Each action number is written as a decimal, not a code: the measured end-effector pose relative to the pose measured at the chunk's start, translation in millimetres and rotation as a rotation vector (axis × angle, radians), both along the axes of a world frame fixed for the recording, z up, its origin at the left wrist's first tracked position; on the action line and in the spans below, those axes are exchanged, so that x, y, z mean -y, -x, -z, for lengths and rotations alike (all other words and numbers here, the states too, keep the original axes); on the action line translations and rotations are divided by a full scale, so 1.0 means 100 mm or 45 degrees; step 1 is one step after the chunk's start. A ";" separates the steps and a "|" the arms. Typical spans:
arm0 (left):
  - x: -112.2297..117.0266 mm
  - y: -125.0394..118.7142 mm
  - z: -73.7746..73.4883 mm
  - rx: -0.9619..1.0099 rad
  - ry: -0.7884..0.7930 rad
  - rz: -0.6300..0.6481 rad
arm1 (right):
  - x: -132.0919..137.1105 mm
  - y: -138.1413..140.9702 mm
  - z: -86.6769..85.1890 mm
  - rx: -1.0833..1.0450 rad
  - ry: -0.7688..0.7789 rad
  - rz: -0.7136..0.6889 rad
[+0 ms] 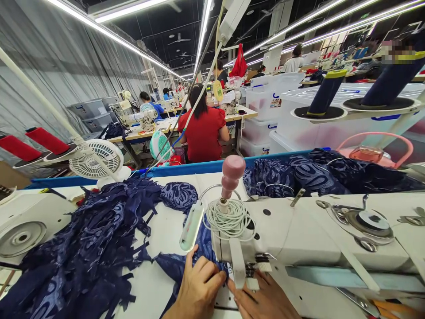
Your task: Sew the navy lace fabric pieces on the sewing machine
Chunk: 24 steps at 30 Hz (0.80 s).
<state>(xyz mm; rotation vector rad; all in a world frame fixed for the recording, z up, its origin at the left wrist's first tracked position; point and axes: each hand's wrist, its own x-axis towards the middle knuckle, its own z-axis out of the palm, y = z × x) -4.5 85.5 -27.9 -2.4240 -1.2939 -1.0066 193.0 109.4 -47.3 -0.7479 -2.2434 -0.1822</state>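
My left hand (198, 290) lies at the bottom centre, fingers pressed down on a piece of navy patterned fabric (172, 266) just left of the sewing machine's needle area (250, 270). My right hand (265, 301) rests under the head of the white sewing machine (299, 235), fingers together on the fabric by the presser foot. The cloth between the hands is mostly hidden. A large heap of navy patterned fabric strips (89, 248) covers the table to the left.
More navy fabric (318, 175) is piled behind the machine. A small white fan (96, 161), red thread cones (33, 144), navy thread cones (327, 93) and a pink kettle (372, 153) stand around. A person in a red top (203, 130) sits ahead at another workstation.
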 end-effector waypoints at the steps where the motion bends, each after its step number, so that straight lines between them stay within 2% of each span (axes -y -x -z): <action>1: 0.00 0.00 0.00 -0.008 0.001 -0.007 | -0.01 0.00 0.02 0.003 -0.003 0.002; 5: -0.06 0.01 0.01 -0.010 0.052 -0.024 | -0.05 -0.01 0.04 0.012 -0.036 -0.023; 11: -0.12 0.01 0.02 -0.066 0.150 -0.017 | -0.06 -0.02 -0.17 0.008 0.111 -0.034; 16: -0.08 0.01 0.04 0.070 0.310 -0.070 | -0.03 -0.01 -0.29 0.060 0.223 -0.033; 20: -0.09 0.02 0.00 0.104 0.390 -0.053 | -0.02 -0.04 -0.30 0.021 0.264 -0.040; 24: -0.12 0.05 -0.02 0.070 0.374 -0.062 | -0.04 -0.06 -0.26 0.045 0.275 -0.041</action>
